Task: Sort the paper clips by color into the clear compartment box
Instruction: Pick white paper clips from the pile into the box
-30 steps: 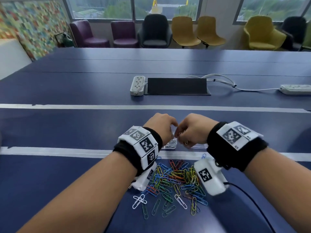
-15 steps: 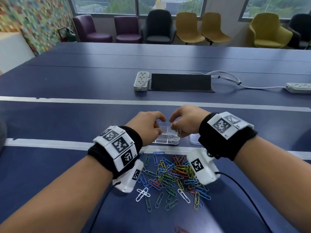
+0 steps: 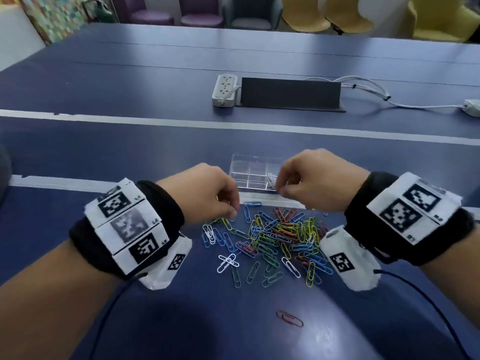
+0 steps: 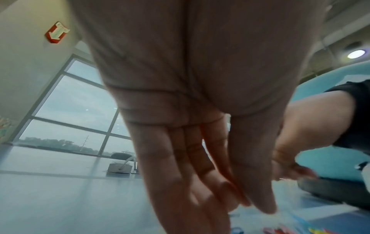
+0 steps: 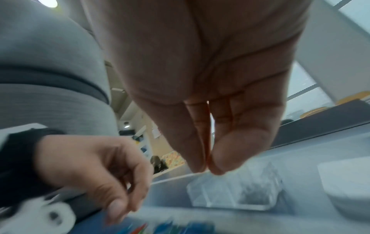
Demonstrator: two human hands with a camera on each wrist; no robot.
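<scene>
Box: we see the clear plastic compartment box [image 3: 255, 172] standing open on the dark blue counter [image 3: 155, 141], just beyond the pile, between our two hands. Half a second ago our hands covered most of it; it now shows nearly whole, six compartments in two rows.
Sorted clips: a small cluster of white paper clips [image 3: 272, 181] lies in the near right compartment. The other compartments look bare, though the clear walls make that hard to judge.
Pile: the loose heap of blue, green, yellow, orange and red paper clips [image 3: 275, 237] lies on the counter just in front of the box. A few white paper clips [image 3: 228, 262] lie crossed at its near left edge, and one red paper clip [image 3: 289, 318] lies well apart, nearer to us.
Left hand: our left hand [image 3: 205, 193] has drawn back from the box and now hangs over the far left edge of the pile, fingers [image 4: 180, 158] pointing down and loosely curved. The left wrist view is blurred at the tips, so we cannot tell whether they hold a clip.
Right hand: our right hand [image 3: 317, 183] has also come back from the box and is over the far right edge of the pile. In the right wrist view its thumb and fingers [image 5: 197, 142] press tip to tip, and nothing shows between them.
View: the head camera now looks further down than before.
</scene>
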